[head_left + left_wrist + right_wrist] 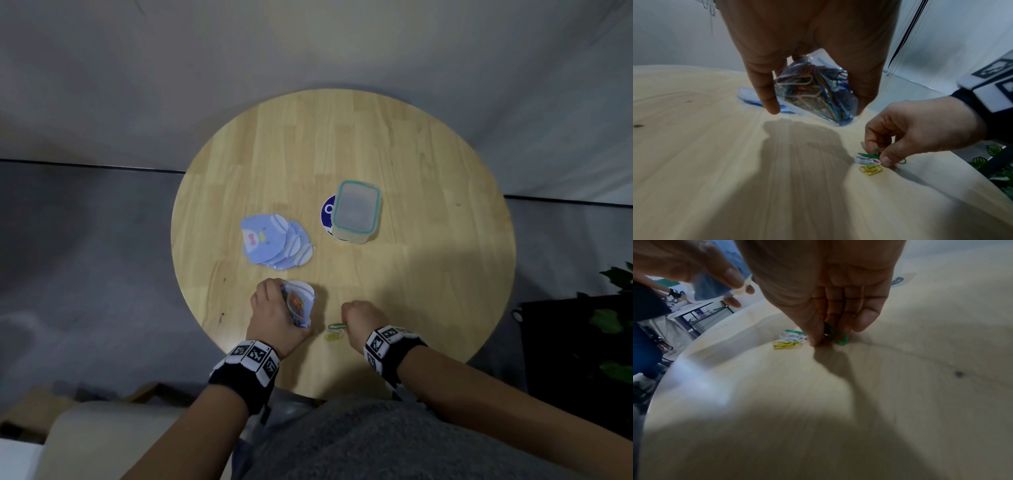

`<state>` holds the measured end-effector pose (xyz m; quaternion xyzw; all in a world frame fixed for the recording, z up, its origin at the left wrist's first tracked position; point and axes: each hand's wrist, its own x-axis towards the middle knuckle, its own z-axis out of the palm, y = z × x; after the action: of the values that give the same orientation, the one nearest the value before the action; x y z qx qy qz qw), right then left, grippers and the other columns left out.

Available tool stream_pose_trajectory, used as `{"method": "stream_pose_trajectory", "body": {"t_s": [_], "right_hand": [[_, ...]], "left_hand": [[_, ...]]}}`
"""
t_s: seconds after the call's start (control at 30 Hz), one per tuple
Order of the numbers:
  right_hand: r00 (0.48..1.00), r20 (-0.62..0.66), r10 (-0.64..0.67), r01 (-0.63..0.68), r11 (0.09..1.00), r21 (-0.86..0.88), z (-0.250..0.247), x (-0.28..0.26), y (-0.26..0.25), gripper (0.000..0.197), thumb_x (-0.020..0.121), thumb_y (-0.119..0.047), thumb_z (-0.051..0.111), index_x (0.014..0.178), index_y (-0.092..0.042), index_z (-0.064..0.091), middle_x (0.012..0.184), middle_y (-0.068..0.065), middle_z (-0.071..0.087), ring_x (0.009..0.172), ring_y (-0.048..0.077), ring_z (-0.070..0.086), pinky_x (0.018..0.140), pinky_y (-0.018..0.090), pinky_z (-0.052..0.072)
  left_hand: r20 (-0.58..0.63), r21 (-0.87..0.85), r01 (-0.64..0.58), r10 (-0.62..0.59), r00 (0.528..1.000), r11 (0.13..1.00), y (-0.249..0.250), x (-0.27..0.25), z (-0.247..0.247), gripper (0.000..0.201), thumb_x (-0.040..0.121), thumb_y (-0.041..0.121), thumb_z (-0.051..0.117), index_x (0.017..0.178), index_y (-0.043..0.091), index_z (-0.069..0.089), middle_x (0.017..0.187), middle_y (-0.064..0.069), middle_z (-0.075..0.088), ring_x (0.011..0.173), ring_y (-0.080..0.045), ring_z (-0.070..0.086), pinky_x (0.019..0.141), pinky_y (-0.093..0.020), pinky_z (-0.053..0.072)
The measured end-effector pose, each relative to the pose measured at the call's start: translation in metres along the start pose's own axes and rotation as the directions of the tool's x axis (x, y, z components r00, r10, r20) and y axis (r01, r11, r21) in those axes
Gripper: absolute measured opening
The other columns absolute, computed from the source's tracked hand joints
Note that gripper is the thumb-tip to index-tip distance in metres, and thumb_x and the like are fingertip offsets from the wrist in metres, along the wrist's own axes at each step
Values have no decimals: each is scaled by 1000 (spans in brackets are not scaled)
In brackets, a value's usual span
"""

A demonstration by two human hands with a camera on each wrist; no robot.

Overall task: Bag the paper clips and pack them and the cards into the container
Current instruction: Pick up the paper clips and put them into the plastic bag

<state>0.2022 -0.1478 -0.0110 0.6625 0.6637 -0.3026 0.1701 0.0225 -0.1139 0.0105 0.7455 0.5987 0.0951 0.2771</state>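
Head view: round wooden counter [394, 137]. Left hand [274, 315] at 7 o'clock, its grip wrapped around a clear bag [298, 305] already stuffed with coloured paper clips. Right hand [363, 317] at 6 o'clock, fingers bunched down on the loose clips [335, 331] near the counter's front edge. Cards [274, 243], blue penguin shapes, fanned out at 9 o'clock of centre. Container [356, 210] near centre, lid on, sitting partly over a blue round sticker [328, 210]. Nothing packed yet.

Left wrist view: bag [813, 91] hangs between thumb and fingers, lifted and tilted off the counter, full of clips. I can't tell where its mouth is. Right hand [920, 129] at 4 o'clock pinches a green clip [875, 152]; a white clip [867, 160] and yellow clips [870, 169] lie just beside its fingertips.

Right wrist view: right grip is pinching the green clip [835, 335] between thumb and fingers, tips against the counter. White clip [791, 337] and yellow clips [787, 344] are loose at 9 o'clock of the pinch. Left hand [694, 264] and bag corner show at 11 o'clock.

Risks, my read:
- Green clip looks hooked with a second green one; lifting may drag the neighbours and scatter them toward the edge.
- Thin wire, weak pinch: it can slip on the way to the bag.
- Tilted, full bag could spill if its mouth dips.
- Container is closed, so the lid has to come off first.
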Motion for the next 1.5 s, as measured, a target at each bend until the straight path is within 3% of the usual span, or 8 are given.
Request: {"method": "stream_pose_trajectory", "body": {"t_s": [0.33,0.57,0.73,0.9,1.07,1.17,1.37,1.5], "right_hand": [[999,-16,-39,39,999,-12,-4,-4,11,26,84,1,50,110,-3,52,115,18,56,104,37,56,85,42,47],[985,-107,137,-80,904,420,-24,-9,31,19,89,-13,52,101,-4,64,102,16,67,93,33,61,77,31,46],[992,27,120,-107,738,667,-79,-24,17,4,72,-7,70,68,-8,68,55,-3,60,55,17,56,60,23,44],[974,218,70,-177,834,523,-124,-24,-14,7,64,-1,64,62,-7,62,57,12,55,50,22,47,51,25,37],[988,126,91,-132,917,375,-142,-18,-34,7,64,-5,67,59,-3,63,57,10,63,53,23,55,51,27,47],[992,123,39,-99,843,529,-140,-18,-34,16,74,-11,71,89,-5,73,81,13,76,64,19,67,70,31,57],[981,-33,192,-67,491,869,-121,-19,-7,20,84,-1,51,86,-10,68,77,7,69,50,23,57,44,22,40],[990,-99,104,-44,876,480,-74,-6,21,27,78,3,50,93,-13,65,89,8,65,78,29,60,68,27,49]], "left_hand": [[12,9,-46,46,999,999,2,2,2,73,45,46,52,102,1,44,96,-12,45,90,-32,46,82,-40,40],[46,8,-54,54,998,999,0,3,8,73,46,44,50,104,0,46,96,-12,45,90,-32,46,82,-38,38],[37,49,-141,139,990,989,2,3,7,67,50,40,55,104,2,44,93,-13,47,86,-32,45,79,-39,38],[-7,70,-254,256,967,965,21,5,4,68,49,36,72,102,8,40,91,-13,48,85,-27,38,76,-34,30],[-11,-9,-164,164,986,986,35,8,10,59,61,45,56,101,4,44,96,-12,44,86,-29,41,77,-31,31],[-53,-58,-118,115,992,991,37,9,8,63,56,45,58,100,2,45,94,-9,40,85,-28,40,75,-30,27],[-47,-52,-36,33,998,998,27,9,2,64,44,32,67,94,0,44,90,-12,41,83,-33,45,76,-40,38],[-12,-41,3,-4,1000,999,16,6,4,70,44,34,66,100,0,44,95,-14,43,87,-34,45,81,-41,38]]}}
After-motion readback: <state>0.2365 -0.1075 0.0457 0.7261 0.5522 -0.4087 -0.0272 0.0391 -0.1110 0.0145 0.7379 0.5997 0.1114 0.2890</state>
